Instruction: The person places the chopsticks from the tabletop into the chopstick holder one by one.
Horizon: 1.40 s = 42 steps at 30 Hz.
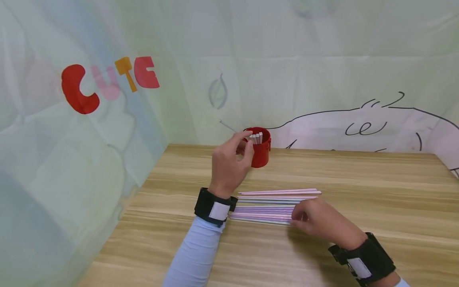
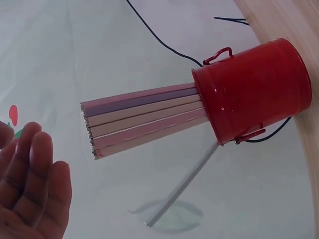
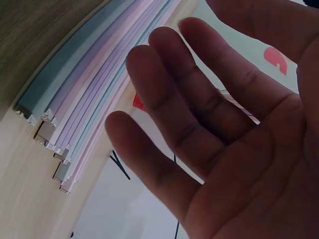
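Right hand (image 1: 315,219), nearest the camera, is laid with relaxed, nearly straight fingers at the near end of a flat row of pastel sticks (image 1: 267,207) on the wooden table (image 1: 358,191), nothing being grasped; the left hand (image 1: 229,163) is held released beside the stick tops at the red tin (image 1: 261,153), its fingers parted and empty. One stick is best pinched near its end, lifted clear of its neighbours and lowered upright into the tin. Sticks are seen as long, thin, square-edged strips in pink, lilac and grey-blue, several already standing in the small two-handled tin at the table's far edge.
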Available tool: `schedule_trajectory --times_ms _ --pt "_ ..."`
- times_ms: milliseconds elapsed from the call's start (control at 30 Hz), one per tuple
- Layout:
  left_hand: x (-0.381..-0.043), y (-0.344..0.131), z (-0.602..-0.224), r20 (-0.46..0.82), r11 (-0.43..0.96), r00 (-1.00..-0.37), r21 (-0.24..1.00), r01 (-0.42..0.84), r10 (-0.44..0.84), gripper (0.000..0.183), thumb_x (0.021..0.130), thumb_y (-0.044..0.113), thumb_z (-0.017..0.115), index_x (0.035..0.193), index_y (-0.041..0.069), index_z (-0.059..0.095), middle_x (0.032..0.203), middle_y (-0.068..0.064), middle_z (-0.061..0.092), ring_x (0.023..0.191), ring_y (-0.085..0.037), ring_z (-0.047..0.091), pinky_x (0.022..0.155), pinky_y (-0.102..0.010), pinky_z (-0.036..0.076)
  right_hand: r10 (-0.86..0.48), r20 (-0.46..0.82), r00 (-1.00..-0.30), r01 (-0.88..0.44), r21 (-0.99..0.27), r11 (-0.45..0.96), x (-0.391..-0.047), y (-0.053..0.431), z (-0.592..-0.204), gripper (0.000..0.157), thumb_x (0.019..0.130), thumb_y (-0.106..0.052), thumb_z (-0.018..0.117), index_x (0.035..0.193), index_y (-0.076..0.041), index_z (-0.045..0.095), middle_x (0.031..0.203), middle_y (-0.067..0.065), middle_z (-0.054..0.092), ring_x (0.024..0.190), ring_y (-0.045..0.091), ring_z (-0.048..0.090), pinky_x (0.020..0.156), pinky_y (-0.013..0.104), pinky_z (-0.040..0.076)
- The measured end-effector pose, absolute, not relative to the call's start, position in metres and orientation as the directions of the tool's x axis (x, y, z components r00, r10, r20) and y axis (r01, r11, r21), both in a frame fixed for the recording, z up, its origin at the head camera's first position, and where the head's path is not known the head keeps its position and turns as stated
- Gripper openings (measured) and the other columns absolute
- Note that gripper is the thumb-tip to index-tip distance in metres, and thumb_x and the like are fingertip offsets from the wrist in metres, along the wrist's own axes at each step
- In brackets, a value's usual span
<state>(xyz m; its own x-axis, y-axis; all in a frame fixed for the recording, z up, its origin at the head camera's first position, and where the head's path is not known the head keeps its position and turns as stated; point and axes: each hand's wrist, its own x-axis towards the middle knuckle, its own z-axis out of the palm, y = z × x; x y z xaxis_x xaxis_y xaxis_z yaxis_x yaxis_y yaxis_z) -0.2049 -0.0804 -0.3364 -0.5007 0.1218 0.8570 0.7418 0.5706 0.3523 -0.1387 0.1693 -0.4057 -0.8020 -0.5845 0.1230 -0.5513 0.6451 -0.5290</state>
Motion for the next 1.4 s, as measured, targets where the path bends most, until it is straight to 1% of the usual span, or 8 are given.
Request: schedule_trajectory --times_ms 133,267,433,533,667,733,1033,1400 --pt "-0.202 -0.075 -0.335 0.858 0.569 -0.484 0.314 0.760 0.174 0.023 0.095 0.010 0.065 0.115 0.000 0.069 0.093 -0.011 0.074 0.072 -0.019 0.067 0.071 -0.030 0.059 -0.598 0.097 -0.796 -0.548 -0.536 0.643 -0.138 0.170 -0.407 0.010 0.085 -0.010 0.079 0.078 -0.014 0.074 0.072 -0.014 0.061 0.062 0.001 0.051 0.057 0.024 0.049" --pt "-0.200 -0.071 -0.336 0.842 0.573 -0.487 0.286 0.768 0.233 0.024 0.094 0.011 0.066 0.116 0.000 0.070 0.093 -0.011 0.074 0.073 -0.019 0.067 0.071 -0.031 0.060 -0.597 0.069 -0.800 -0.536 -0.531 0.656 -0.138 0.171 -0.408 0.011 0.085 -0.010 0.078 0.076 -0.014 0.074 0.070 -0.014 0.062 0.061 0.000 0.050 0.057 0.024 0.049" --pt "-0.198 -0.065 -0.338 0.811 0.585 -0.502 0.259 0.768 0.301 0.023 0.095 0.013 0.066 0.115 0.002 0.072 0.086 -0.006 0.073 0.070 -0.015 0.065 0.065 -0.022 0.054 -0.583 0.031 -0.812 -0.508 -0.530 0.679 -0.139 0.174 -0.412 0.014 0.086 -0.009 0.077 0.074 -0.015 0.073 0.069 -0.014 0.061 0.058 0.001 0.048 0.055 0.024 0.047" --pt "-0.198 -0.061 -0.340 0.788 0.583 -0.507 0.242 0.776 0.348 0.022 0.096 0.014 0.064 0.114 0.004 0.072 0.084 -0.003 0.072 0.069 -0.013 0.064 0.062 -0.019 0.050 -0.572 0.021 -0.820 -0.495 -0.527 0.691 -0.139 0.175 -0.413 0.021 0.084 -0.004 0.075 0.069 -0.017 0.068 0.064 -0.014 0.055 0.055 0.001 0.044 0.051 0.023 0.041" --pt "-0.197 -0.058 -0.340 0.762 0.588 -0.517 0.227 0.777 0.390 0.021 0.096 0.015 0.064 0.113 0.006 0.073 0.080 0.000 0.069 0.069 -0.010 0.063 0.064 -0.016 0.049 -0.564 0.025 -0.826 -0.496 -0.509 0.703 -0.139 0.175 -0.414 0.031 0.077 0.002 0.073 0.060 -0.019 0.057 0.058 -0.015 0.043 0.050 0.000 0.036 0.046 0.021 0.031" --pt "-0.196 -0.057 -0.340 0.749 0.591 -0.526 0.226 0.774 0.403 0.021 0.096 0.015 0.065 0.113 0.007 0.073 0.077 0.002 0.067 0.068 -0.008 0.062 0.064 -0.016 0.049 -0.566 0.033 -0.824 -0.503 -0.503 0.703 -0.139 0.176 -0.415 0.031 0.074 0.003 0.073 0.060 -0.019 0.056 0.058 -0.015 0.041 0.051 0.000 0.035 0.046 0.021 0.030" --pt "-0.193 -0.052 -0.344 0.683 0.585 -0.573 0.257 0.769 0.453 0.024 0.095 0.018 0.067 0.116 0.009 0.072 0.079 0.003 0.070 0.069 -0.009 0.063 0.063 -0.016 0.048 -0.541 -0.028 -0.840 -0.456 -0.504 0.734 -0.140 0.177 -0.418 0.027 0.077 0.001 0.074 0.064 -0.018 0.061 0.059 -0.013 0.045 0.051 0.003 0.038 0.047 0.022 0.032" --pt "-0.190 -0.049 -0.345 0.646 0.564 -0.589 0.284 0.775 0.485 0.023 0.097 0.017 0.065 0.116 0.008 0.072 0.079 0.002 0.070 0.069 -0.011 0.063 0.060 -0.017 0.047 -0.567 -0.070 -0.821 -0.452 -0.527 0.719 -0.139 0.179 -0.417 0.022 0.076 -0.002 0.073 0.066 -0.018 0.063 0.062 -0.011 0.051 0.053 0.004 0.043 0.048 0.024 0.038"
